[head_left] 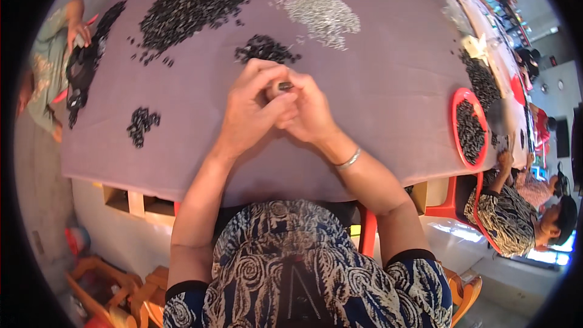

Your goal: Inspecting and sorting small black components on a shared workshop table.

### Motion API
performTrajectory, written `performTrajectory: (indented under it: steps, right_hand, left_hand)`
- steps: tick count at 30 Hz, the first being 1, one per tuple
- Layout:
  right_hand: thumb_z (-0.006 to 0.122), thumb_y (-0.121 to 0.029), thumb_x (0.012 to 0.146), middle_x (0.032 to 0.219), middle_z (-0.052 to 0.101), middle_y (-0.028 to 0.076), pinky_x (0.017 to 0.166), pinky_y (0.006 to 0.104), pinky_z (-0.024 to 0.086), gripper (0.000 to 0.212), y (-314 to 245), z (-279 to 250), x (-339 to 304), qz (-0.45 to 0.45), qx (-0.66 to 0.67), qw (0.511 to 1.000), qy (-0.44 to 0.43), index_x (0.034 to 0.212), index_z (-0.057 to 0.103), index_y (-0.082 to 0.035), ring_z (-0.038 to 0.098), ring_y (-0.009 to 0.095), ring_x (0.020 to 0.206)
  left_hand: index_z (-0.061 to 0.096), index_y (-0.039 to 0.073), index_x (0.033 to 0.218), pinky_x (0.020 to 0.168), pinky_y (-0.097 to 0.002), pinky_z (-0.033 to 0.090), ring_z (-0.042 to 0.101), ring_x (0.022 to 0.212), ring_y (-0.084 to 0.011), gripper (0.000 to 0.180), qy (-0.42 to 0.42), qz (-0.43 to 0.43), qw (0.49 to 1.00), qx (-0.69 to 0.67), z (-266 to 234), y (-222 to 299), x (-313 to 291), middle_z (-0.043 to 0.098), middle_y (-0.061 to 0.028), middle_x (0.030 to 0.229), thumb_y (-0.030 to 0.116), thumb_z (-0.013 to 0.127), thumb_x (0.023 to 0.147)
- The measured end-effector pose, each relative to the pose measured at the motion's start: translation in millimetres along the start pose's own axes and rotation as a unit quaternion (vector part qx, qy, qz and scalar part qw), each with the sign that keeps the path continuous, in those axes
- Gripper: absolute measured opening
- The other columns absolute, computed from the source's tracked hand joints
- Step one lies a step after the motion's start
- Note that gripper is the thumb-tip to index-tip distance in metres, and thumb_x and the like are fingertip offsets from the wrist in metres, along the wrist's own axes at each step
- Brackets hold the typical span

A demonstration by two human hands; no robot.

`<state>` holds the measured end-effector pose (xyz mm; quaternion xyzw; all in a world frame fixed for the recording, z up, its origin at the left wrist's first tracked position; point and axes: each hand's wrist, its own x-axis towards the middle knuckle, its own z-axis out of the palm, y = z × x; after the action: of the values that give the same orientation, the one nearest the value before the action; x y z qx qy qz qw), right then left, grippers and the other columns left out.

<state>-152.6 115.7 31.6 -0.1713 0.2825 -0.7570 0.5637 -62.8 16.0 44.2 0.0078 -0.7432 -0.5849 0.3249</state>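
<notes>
- the landmark was the middle heap (262,48) of small, glossy black pieces on the mauve tablecloth (388,97).
- the left hand (250,102) lay just on the person's side of the middle heap, its fingers curled inward to meet those of the right hand.
- the right hand (308,104) was beside it, slightly right of the middle heap, with a silver-coloured bracelet (349,158) on its wrist.
- both hands were pressed together at the fingertips, pinching a small dark piece (284,85) between them; which fingertips bore on it, i could not tell.
- that piece was near the middle heap, on the person's side of it.
- a large black heap (197,5) spread beyond the middle heap and to its left.
- a pile of pale silvery pieces (322,15) lay beyond it to the right.
- a little black cluster (143,126) sat to its left, closer to the person.
- a red oval basin (455,123) of black pieces stood well to its right.
</notes>
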Motion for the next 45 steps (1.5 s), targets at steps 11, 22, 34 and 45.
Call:
performTrajectory:
  steps: [11,22,34,45]
  right_hand:
    - [0.039,-0.041,0.098,0.057,0.03,-0.006,0.041,0.0222,0.018,0.041,8.4,3.3,4.1,-0.02,-0.128,0.992,0.01,0.072,0.045,-0.01,0.021,0.005,0.047]
    - [0.043,-0.038,0.098,0.057,0.031,-0.005,0.04,0.0219,0.017,0.042,7.2,0.7,3.0,-0.001,-0.158,0.987,0.028,0.066,0.042,-0.01,0.022,0.004,0.046]
    - [0.04,-0.036,0.098,0.056,0.031,-0.005,0.04,0.0222,0.016,0.044,6.1,-0.6,3.9,0.007,-0.259,0.965,0.032,0.063,0.039,-0.01,0.021,0.005,0.047]
    - [0.047,-0.035,0.095,0.057,0.045,-0.003,0.042,0.0223,0.029,0.045,1.5,5.1,4.1,0.001,-0.386,0.92,0.07,0.061,0.05,-0.006,0.037,0.004,0.049]
  left_hand:
    - [0.064,0.0,0.106,0.08,-0.0279,0.05,0.056,0.097,-0.0146,0.023,0.029,-0.043,0.999,-0.005,-13.4,7.6,-14.1,0.055,-0.0068,0.107,-0.002,0.062,0.084]
    - [0.066,-0.001,0.099,0.075,-0.0247,0.047,0.056,0.084,-0.0129,0.016,0.135,-0.019,0.99,-0.031,-1.6,-13.5,-27.5,0.056,-0.0059,0.099,0.0,0.063,0.084]
    - [0.064,-0.002,0.102,0.07,-0.0241,0.048,0.056,0.082,-0.0127,0.017,0.14,-0.016,0.989,0.037,-8.0,-18.3,-36.7,0.057,-0.006,0.091,0.001,0.062,0.086]
    - [0.063,-0.003,0.103,0.061,-0.0208,0.049,0.058,0.073,-0.0094,0.017,0.135,-0.092,0.981,-0.103,-11.2,-26.9,-45.1,0.057,-0.004,0.09,0.002,0.06,0.087]
